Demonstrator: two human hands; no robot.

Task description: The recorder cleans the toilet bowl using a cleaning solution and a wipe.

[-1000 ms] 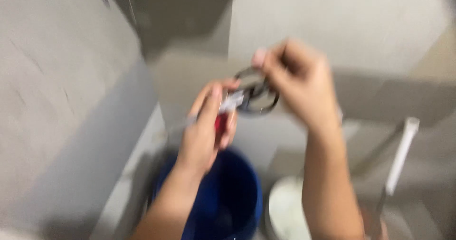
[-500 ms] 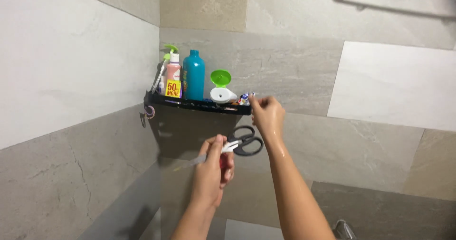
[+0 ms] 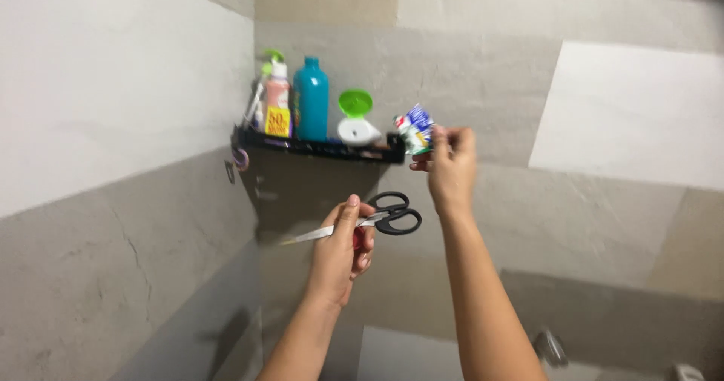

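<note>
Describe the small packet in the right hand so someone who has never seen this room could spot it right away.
Find the black corner shelf where the two tiled walls meet. At its right end, the right hand pinches a small crumpled sachet. Unlike the upright bottles on the shelf, it is flat, white with blue and green print, and held off the shelf.

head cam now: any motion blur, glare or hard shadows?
Head view: mild motion blur, strongest on the small sachet in the right hand; the scissors in the left hand read fairly clearly. The corner shelf casts a dark shadow down the tiled wall below it. Lighting is soft, with no strong glare.
</note>
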